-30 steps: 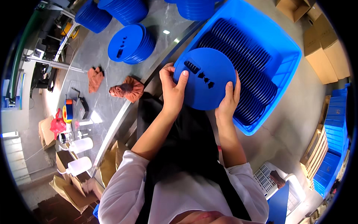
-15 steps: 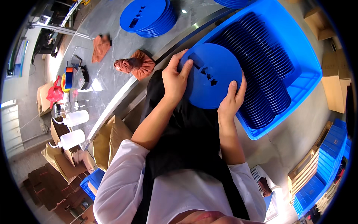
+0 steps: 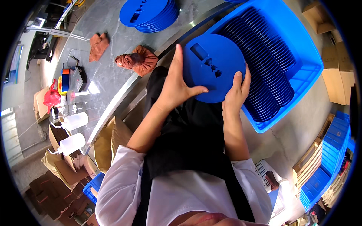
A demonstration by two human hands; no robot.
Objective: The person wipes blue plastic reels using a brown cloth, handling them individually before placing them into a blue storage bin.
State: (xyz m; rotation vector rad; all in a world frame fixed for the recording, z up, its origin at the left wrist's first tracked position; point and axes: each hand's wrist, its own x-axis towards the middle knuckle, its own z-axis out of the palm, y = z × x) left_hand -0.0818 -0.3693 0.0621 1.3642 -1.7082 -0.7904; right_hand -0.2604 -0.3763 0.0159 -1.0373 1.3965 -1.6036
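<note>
A round blue plastic disc (image 3: 201, 69) with one rounded rectangular slot and a row of small irregular cut-outs is held up in front of my apron. My right hand (image 3: 236, 90) grips its right edge, thumb on the face and the other fingers partly hidden behind. Along the left edge, my left hand (image 3: 174, 84) has straight fingers and a widely spread thumb across the disc's lower face, without a closed grip. Right beside the disc stands a blue plastic bin (image 3: 311, 60), where many similar discs (image 3: 260, 64) stand on edge in two rows.
A grey table (image 3: 109, 22) at the left carries a stack of blue discs (image 3: 145, 13), two brown cloths (image 3: 137, 60) (image 3: 98, 46), tape rolls (image 3: 65, 81) and white squeeze bottles (image 3: 72, 143). Cardboard boxes (image 3: 335, 75) and stacked blue crates (image 3: 328, 150) stand at the right.
My left hand has loosened from the disc's upper left, its fingers straightening and its thumb moving down the face. The disc has turned slightly; my right hand keeps its hold.
</note>
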